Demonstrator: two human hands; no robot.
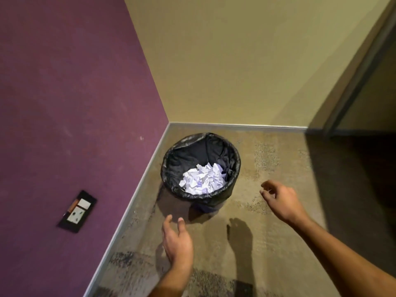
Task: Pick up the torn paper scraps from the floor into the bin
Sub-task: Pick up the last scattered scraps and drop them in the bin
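A round bin (232,166) lined with a black bag stands on the floor in the corner. A heap of white torn paper scraps (203,179) lies inside it. My left hand (176,239) hovers just in front of the bin, fingers relaxed and holding nothing. To the right of the bin my right hand (280,200) hangs above the floor with loosely curled fingers, also holding nothing. No scraps show on the visible floor.
A purple wall with a black socket plate (78,211) runs along the left. A beige wall closes the back. A dark doorway (364,108) opens at the right. Speckled brown floor (278,243) lies around the bin.
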